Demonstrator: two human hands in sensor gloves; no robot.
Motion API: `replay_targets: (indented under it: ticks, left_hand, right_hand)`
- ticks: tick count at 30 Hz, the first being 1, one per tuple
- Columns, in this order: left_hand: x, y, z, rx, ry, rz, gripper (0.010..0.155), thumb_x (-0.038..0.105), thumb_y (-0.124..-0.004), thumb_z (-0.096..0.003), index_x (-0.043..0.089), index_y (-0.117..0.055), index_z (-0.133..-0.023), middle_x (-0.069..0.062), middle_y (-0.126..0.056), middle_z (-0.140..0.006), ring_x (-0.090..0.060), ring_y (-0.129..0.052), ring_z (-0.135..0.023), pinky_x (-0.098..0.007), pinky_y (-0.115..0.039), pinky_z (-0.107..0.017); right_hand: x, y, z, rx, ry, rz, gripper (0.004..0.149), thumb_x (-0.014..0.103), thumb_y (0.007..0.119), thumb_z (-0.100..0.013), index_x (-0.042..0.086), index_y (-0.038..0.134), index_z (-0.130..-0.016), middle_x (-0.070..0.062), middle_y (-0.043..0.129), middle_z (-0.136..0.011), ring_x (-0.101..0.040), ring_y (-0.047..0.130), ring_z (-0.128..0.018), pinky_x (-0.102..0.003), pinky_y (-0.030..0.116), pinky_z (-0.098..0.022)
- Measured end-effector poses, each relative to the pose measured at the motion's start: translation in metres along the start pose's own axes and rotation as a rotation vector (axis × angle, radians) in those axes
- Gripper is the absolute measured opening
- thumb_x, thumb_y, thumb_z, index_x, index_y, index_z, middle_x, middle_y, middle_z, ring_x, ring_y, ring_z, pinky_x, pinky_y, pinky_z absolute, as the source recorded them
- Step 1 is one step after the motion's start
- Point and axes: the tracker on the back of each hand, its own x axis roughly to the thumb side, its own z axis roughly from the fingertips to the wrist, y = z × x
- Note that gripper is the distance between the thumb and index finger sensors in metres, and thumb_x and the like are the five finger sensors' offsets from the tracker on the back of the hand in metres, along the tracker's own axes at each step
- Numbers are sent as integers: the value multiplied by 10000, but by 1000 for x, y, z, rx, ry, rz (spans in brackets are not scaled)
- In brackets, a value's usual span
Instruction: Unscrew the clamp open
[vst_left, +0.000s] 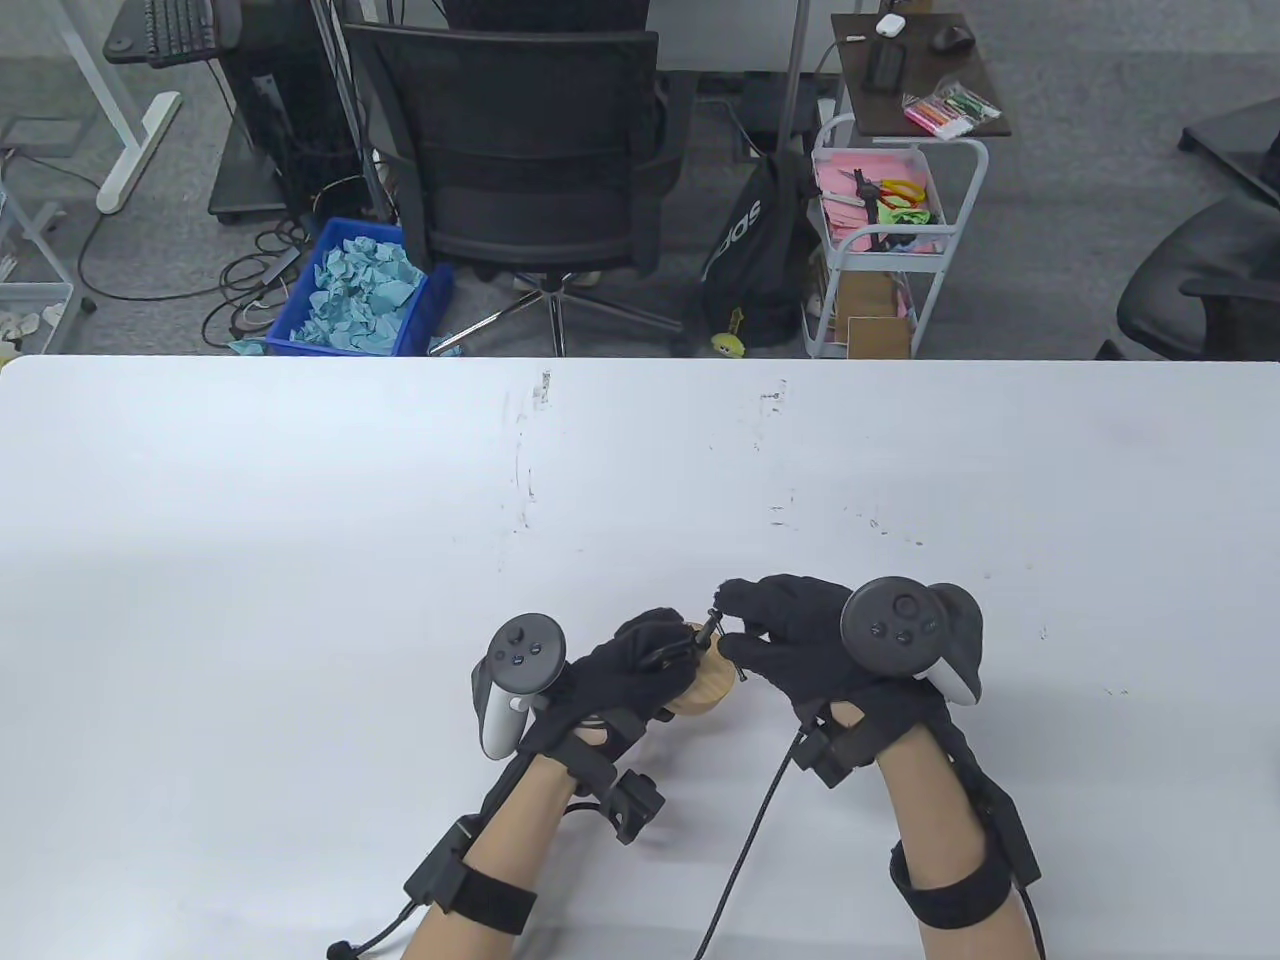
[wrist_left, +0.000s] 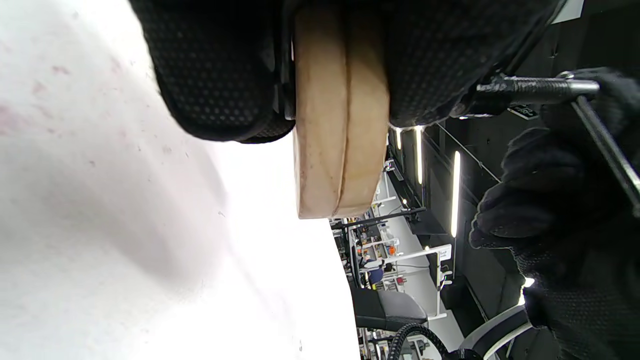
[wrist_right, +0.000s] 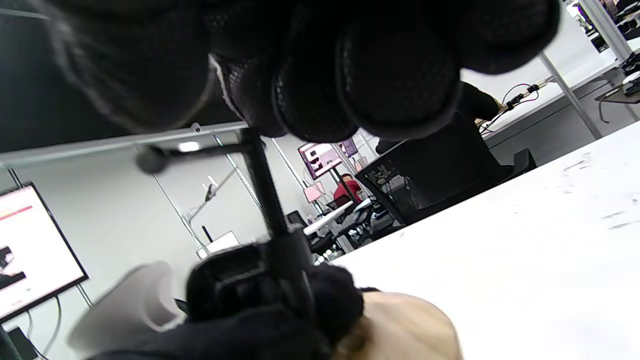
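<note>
A small black clamp (vst_left: 690, 645) squeezes two round wooden discs (vst_left: 705, 680) stacked together; the discs show edge-on in the left wrist view (wrist_left: 342, 130). My left hand (vst_left: 625, 675) grips the clamp and discs, holding them just above the white table (vst_left: 300, 560). My right hand (vst_left: 775, 635) pinches the sliding bar handle (vst_left: 727, 652) at the end of the clamp's threaded screw (wrist_left: 530, 90). In the right wrist view the screw (wrist_right: 270, 200) rises from the clamp body (wrist_right: 235, 285) to my right fingertips (wrist_right: 350, 80). The clamp's jaws are hidden by my left glove.
The table's far edge runs across the middle of the table view. Beyond it stand a black office chair (vst_left: 520, 160), a blue bin of paper scraps (vst_left: 360, 290) and a white cart (vst_left: 880, 240). A cable (vst_left: 750, 840) trails from my right wrist.
</note>
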Motion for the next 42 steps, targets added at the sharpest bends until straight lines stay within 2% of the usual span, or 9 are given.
replay_targets:
  ticks: [5,10,18,22,25,28,33,36,42]
  left_hand:
    - [1,-2,-1,-32,-9,-4,438,376,-889,-469,310,-808,-894,-101,-585,-1120,-221,-1024,-715,-200,-942,-534]
    - [0,-8,-4,-127,-16,64,434,358,-887,-470,300,-813,-893,-100,-594,-1119,-236,-1023,-713,-218,-941,-529]
    - [-3,-11,-5,-161,-8,83,433,346,-880,-474,299,-807,-898,-95,-590,-1122,-244,-1016,-722,-225,-934,-536]
    - [-3,-7,-4,-127,-13,72,433,355,-871,-482,306,-796,-905,-94,-579,-1127,-235,-1012,-731,-218,-932,-544]
    - [-3,-4,-3,-100,-12,59,434,359,-867,-486,311,-787,-910,-93,-571,-1130,-230,-1008,-737,-215,-929,-550]
    - [-2,-4,-2,-69,-19,26,434,365,-864,-488,316,-784,-912,-88,-570,-1130,-224,-1009,-739,-209,-929,-552]
    - [-1,-7,-3,-90,-25,26,434,362,-867,-488,312,-787,-912,-90,-569,-1132,-227,-1007,-741,-214,-928,-554]
    - [-1,-9,-3,-99,-25,8,432,361,-869,-485,314,-792,-907,-88,-573,-1130,-227,-1009,-739,-213,-930,-551]
    - [0,-12,-4,-119,-22,20,430,358,-867,-488,307,-797,-909,-94,-578,-1128,-234,-1012,-734,-218,-933,-544]
  right_hand:
    - [5,2,0,32,-19,47,475,360,841,-395,238,833,-854,-20,867,-740,-276,935,-530,-489,752,-468]
    - [9,3,0,19,-69,45,406,228,812,-404,291,868,-801,16,816,-855,-367,820,-821,-601,590,-641]
    - [9,6,0,-8,-88,63,377,190,793,-408,307,880,-756,17,790,-895,-375,764,-882,-610,556,-663]
    - [5,-2,2,-54,-55,36,459,261,823,-411,301,817,-869,-21,750,-930,-382,782,-843,-600,572,-651]
    - [2,-11,4,-104,-14,101,470,399,859,-376,282,857,-831,-23,815,-846,-346,867,-714,-567,645,-594]
    - [-1,-13,4,-46,27,123,544,546,846,-326,238,900,-771,-24,877,-740,-322,916,-596,-548,692,-536]
    - [-3,-4,1,47,59,169,725,663,798,-294,218,825,-866,-35,852,-770,-316,908,-613,-542,690,-545]
    - [-1,1,0,64,26,100,675,612,807,-337,217,801,-884,-36,836,-787,-319,897,-630,-545,682,-553]
    - [10,7,-2,107,-66,53,442,309,804,-413,295,816,-855,-10,798,-851,-326,867,-716,-556,653,-601]
